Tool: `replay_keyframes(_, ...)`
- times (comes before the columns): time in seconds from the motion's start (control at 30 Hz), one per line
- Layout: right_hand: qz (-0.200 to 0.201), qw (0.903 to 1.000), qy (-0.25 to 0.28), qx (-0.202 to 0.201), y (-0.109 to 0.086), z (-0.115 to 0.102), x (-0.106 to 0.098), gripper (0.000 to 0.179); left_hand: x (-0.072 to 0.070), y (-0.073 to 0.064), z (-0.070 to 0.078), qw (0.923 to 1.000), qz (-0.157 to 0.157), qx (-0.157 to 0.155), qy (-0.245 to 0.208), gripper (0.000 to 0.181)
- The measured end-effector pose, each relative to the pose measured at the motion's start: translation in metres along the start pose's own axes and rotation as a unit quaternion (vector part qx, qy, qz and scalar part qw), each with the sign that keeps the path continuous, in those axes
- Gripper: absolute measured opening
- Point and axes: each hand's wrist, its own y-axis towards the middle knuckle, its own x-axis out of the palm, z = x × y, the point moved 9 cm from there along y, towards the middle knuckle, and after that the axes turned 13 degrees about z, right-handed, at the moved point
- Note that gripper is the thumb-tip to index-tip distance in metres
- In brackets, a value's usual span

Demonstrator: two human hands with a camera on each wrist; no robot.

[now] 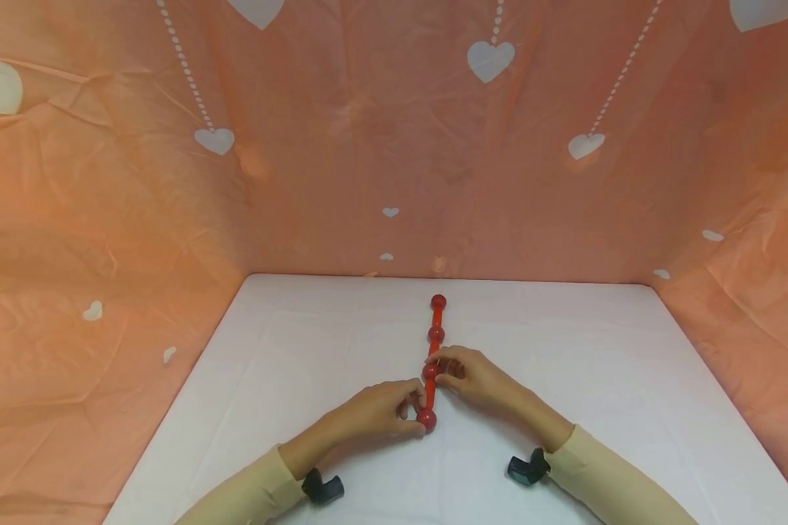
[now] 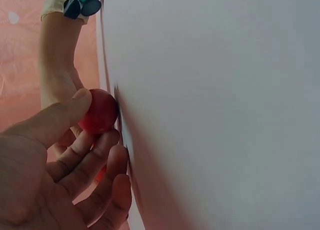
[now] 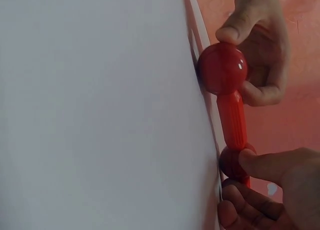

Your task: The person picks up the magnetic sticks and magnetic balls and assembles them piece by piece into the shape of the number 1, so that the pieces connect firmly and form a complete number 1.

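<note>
A straight chain of several glossy red balls joined by short red rods lies on the white table point(image 1: 538, 328), running away from me. My left hand point(image 1: 384, 408) holds the nearest ball point(image 1: 427, 418) with its thumb on one side and fingertips on the other. In the right wrist view, a ribbed red rod point(image 3: 231, 121) links that ball to the second ball point(image 3: 230, 162). My right hand point(image 1: 476, 375) pinches this second ball between thumb and fingers. Beyond the hands, a third ball point(image 1: 436, 334) and the farthest ball point(image 1: 438, 301) continue the line.
An orange cloth backdrop point(image 1: 368, 146) with pale hearts rises behind the table and along both sides. Each wrist carries a dark camera mount, the left one point(image 1: 322, 488) and the right one point(image 1: 528, 467), just below the beige sleeves.
</note>
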Motion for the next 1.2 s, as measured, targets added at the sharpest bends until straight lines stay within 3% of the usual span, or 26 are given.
replay_keyframes(0.63,-0.006,0.9999,0.006,-0.008,0.014,0.007,-0.006,0.036,-0.004,0.009,0.006,0.9993,0.031,-0.016,0.013,0.03)
replay_keyframes(1.0,-0.009,0.9998,0.002,0.016,0.02,0.017,-0.009,0.035,-0.007,0.015,0.006,0.9982,0.049,-0.015,0.032,0.027)
replay_keyframes(1.2,0.009,0.9996,-0.005,0.026,0.017,0.017,-0.021,0.036,-0.021,0.014,-0.001,0.9958,0.07,-0.015,0.057,0.028)
